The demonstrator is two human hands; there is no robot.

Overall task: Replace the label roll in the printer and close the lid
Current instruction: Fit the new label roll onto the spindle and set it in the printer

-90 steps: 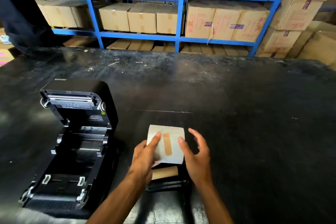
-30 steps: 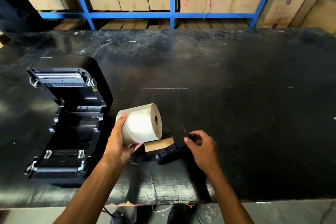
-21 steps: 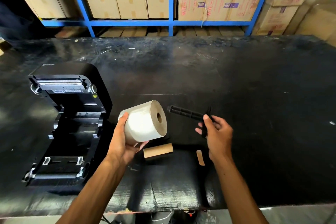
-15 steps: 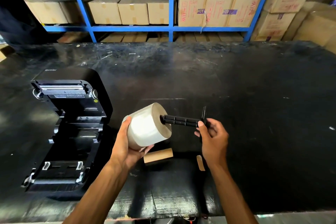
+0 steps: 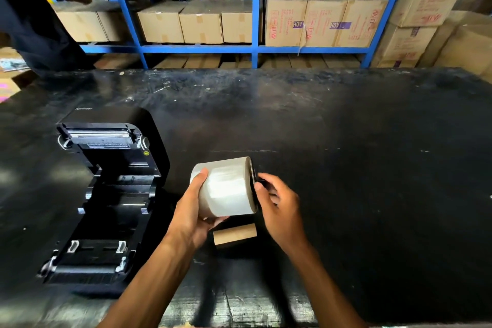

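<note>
My left hand (image 5: 195, 212) grips a white label roll (image 5: 227, 188) above the black table, its axis lying left to right. My right hand (image 5: 278, 206) presses on the black spindle (image 5: 255, 176), which sits almost fully inside the roll's core, only its end flange showing at the roll's right face. The black label printer (image 5: 106, 194) stands to the left with its lid open and tipped back, the roll bay bare. An empty brown cardboard core (image 5: 234, 233) lies on the table just below the roll.
The black table (image 5: 359, 181) stretches far to the right and back. Behind it stand blue shelves (image 5: 255, 13) with several cardboard boxes (image 5: 324, 21). A person in dark clothes (image 5: 32, 21) stands at the back left, reaching to the shelf.
My right hand picked up the black spindle from the table and pushed it leftward into the roll's core until only the flange shows. My left hand kept holding the roll.
</note>
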